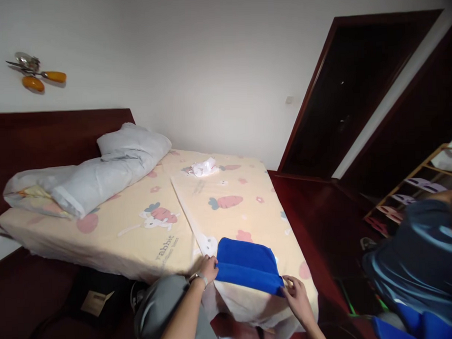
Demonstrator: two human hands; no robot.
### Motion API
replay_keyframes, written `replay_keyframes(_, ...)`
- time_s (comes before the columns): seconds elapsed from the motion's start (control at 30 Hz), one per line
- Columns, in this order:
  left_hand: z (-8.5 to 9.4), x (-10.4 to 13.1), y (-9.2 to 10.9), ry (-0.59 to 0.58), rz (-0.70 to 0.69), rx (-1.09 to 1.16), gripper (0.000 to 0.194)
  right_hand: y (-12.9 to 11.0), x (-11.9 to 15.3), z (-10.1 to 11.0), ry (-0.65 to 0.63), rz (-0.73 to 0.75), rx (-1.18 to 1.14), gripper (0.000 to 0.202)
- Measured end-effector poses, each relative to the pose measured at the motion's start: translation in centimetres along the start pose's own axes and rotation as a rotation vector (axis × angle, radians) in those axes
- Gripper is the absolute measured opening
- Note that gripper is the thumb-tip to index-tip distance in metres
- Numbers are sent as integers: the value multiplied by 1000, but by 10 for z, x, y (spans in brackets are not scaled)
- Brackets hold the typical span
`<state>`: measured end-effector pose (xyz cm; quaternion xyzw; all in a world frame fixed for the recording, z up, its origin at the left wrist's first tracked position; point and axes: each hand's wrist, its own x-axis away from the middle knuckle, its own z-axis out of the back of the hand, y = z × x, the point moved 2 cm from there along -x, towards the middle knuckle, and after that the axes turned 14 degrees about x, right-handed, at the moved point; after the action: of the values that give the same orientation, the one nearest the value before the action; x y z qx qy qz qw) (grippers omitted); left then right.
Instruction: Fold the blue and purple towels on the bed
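A blue towel (247, 255) lies on the near edge of the bed, its front part folded over in a strip. My left hand (207, 269), with a watch on its wrist, closes on the towel's left edge at the fold. At the opposite end, the thumb and fingers of my right hand (295, 291) pinch the right front corner. Beneath the towel spreads a cream bed sheet (220, 224) printed with carrots and rabbits.
A grey-white bundled quilt (111, 168) rests by the headboard (61, 130). A crumpled white plastic bag (203, 168) sits near the wall. Another person (418, 261) crouches at right, with blue cloth (413, 326) below and a shoe rack (408, 188) behind. A dark bag (92, 283) stands at lower left.
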<state>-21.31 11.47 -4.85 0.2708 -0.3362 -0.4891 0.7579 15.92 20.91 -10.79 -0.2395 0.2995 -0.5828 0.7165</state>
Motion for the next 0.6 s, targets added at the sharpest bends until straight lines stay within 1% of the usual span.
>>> replay_keyframes(0.03, 3, 4, 1, -15, -75, -32, 36, 1, 2, 2, -28, 74, 16, 48)
replay_keyframes(0.1, 7, 9, 0, -76, -197, -61, 53, 1, 4, 3, -130, 184, 36, 58)
replay_keyframes(0.17, 7, 10, -3, -125, -272, -60, 64, 2, 2, 3, -206, 198, 33, 61)
replay_keyframes(0.2, 6, 9, -5, -133, -278, -51, 65, 2, 0, 4, -227, 172, 9, 59)
replay_keyframes(0.27, 6, 3, -10, -138, -255, -36, 59, 1, -6, 5, -270, 89, -66, 53)
replay_keyframes(0.37, 7, -6, -12, -135, -194, -42, 50, -4, -18, 7, -319, -34, -134, 51)
replay_keyframes(0.47, 10, -11, -4, -135, -131, -29, 47, -10, -34, 8, -319, -101, -111, 51)
replay_keyframes(0.53, 11, -15, 3, -129, -75, 17, 39, -13, -45, 6, -325, -130, -68, 53)
replay_keyframes(0.57, 11, -18, 6, -110, -39, 48, 36, -13, -51, 4, -322, -142, -33, 54)
replay_keyframes(0.6, 10, -21, 8, -78, 3, 78, 39, -12, -57, 2, -318, -151, 8, 56)
